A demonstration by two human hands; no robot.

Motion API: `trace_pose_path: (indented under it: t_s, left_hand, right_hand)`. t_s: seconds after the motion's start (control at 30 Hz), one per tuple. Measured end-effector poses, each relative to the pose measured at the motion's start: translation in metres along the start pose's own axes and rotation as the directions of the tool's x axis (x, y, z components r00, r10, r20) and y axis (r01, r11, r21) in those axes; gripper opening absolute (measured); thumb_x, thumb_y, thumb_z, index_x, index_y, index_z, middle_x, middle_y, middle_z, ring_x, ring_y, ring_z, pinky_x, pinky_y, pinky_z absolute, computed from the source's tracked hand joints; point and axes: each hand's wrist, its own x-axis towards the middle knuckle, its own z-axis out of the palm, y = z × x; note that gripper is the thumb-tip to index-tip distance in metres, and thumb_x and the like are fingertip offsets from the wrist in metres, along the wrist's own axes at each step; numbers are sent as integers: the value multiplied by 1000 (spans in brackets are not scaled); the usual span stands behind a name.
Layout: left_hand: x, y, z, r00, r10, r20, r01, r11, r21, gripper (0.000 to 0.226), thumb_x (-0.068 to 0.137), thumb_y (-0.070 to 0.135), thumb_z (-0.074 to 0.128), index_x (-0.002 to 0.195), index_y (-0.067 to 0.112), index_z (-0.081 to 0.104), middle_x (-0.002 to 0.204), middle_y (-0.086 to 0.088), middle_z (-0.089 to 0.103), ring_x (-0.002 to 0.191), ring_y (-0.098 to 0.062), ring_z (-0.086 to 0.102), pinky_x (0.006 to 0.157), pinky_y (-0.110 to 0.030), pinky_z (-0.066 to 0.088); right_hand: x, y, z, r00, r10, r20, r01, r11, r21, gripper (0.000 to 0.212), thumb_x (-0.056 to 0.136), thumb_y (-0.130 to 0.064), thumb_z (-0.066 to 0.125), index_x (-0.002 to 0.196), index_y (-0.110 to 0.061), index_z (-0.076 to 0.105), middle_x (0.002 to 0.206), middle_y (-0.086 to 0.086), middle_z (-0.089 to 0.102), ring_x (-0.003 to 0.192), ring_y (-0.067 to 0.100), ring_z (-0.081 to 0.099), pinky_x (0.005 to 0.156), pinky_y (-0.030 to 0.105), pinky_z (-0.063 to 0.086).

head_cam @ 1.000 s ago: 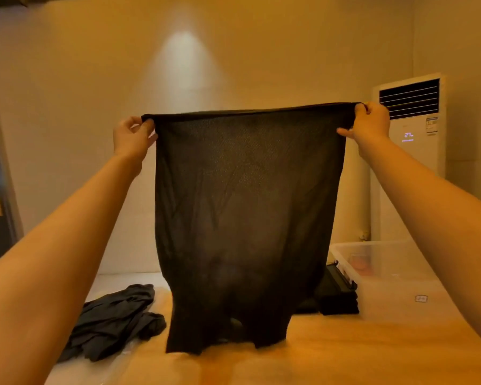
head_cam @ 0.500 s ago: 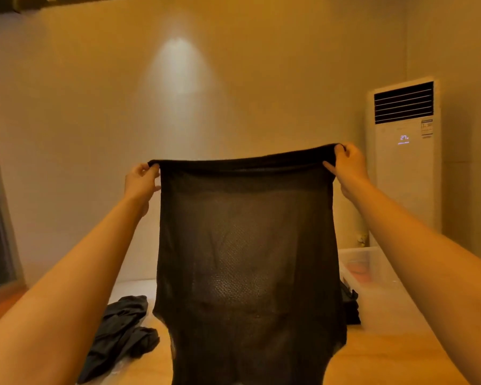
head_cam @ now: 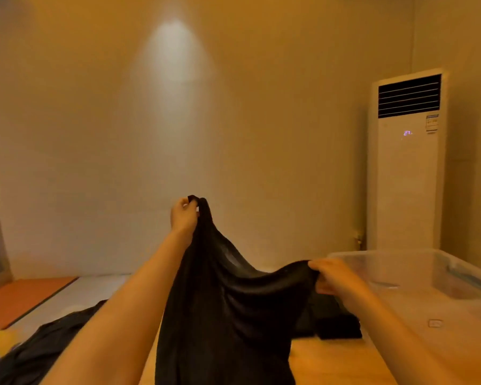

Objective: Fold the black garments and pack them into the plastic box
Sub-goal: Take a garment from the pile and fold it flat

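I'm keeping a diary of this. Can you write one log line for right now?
left hand: pinches thin black fabric garment high | right hand: grips its edge lower | clear plastic box: at right

One head-worn view faces the wall (head_cam: 95, 134), barely tilted down. The left hand (head_cam: 184, 216) and right hand (head_cam: 335, 279) sit close, tabletop (head_cam: 331, 362) at 6 o'clock.

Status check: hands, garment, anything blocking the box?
Left hand pinches black garment corner, raised. Right hand grips opposite edge, lower. Garment sags between, unfolded. Plastic box at right, lidless, mouth unblocked.
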Motion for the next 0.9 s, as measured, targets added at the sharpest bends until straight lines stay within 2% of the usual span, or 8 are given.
trace_pose_path:
  t_s: [0.07,0.17,0.23,0.4,0.5,0.67,0.8,0.9]
  left_hand:
    - [-22,-7,46,969,31,243,-53,995,83,24,102,21,44,121,11,54,118,-11,61,97,-21,61,76,-28,50]
    - [-66,-41,91,724,-107,682,-89,965,247,41,101,18,47,140,24,39,130,-2,56,117,-21,55,89,-31,47]
    - [-96,-69,97,627,-167,761,-197,911,363,49,102,19,45,147,27,29,139,-2,49,127,-21,48,95,-28,41]
    - [-199,-112,43,683,-15,730,-322,891,320,25,89,35,64,113,33,58,112,16,59,100,2,55,81,-14,45]
    - [-254,-125,3,661,-15,750,-354,875,330,39,72,46,76,105,43,56,111,22,52,106,2,50,85,-12,41]
    - [-268,-147,-35,811,-4,585,-237,912,334,32,77,11,77,99,30,64,102,17,64,100,-5,61,81,-13,46]
    - [-263,-161,-56,875,-30,484,-183,904,386,24,79,6,75,88,24,64,93,17,65,90,-2,62,75,-10,44]
    - [-268,-177,-62,864,-84,496,-158,890,427,24,80,8,75,88,28,64,93,21,63,93,3,61,81,-12,45]
  right_hand:
    - [-16,36,4,990,114,84,-121,989,82,22,96,-16,55,112,-1,61,100,18,64,79,27,66,62,33,55]
    - [-44,85,11,942,283,179,-310,940,145,17,97,-13,53,109,-3,60,101,21,67,83,32,71,66,38,58]
    - [-59,111,16,907,378,185,-414,879,235,12,98,-10,51,106,-3,57,99,21,66,83,34,69,66,41,58]
    - [-90,142,37,881,424,210,-473,759,447,5,98,-7,48,102,-4,52,86,18,63,76,35,64,63,41,54]
    - [-106,149,61,879,398,262,-476,724,499,12,95,-4,51,104,0,58,75,16,62,74,30,62,62,38,55]
    - [-116,141,74,875,245,418,-353,914,202,25,98,-13,49,87,-8,72,93,8,74,91,22,71,77,31,57]
    - [-55,140,56,993,47,105,-47,999,-2,16,96,-9,53,85,-9,64,85,5,70,81,20,68,67,22,53]
    - [4,142,36,990,-74,-121,35,956,-292,10,97,-16,53,97,-13,63,92,3,67,86,15,65,72,24,51]
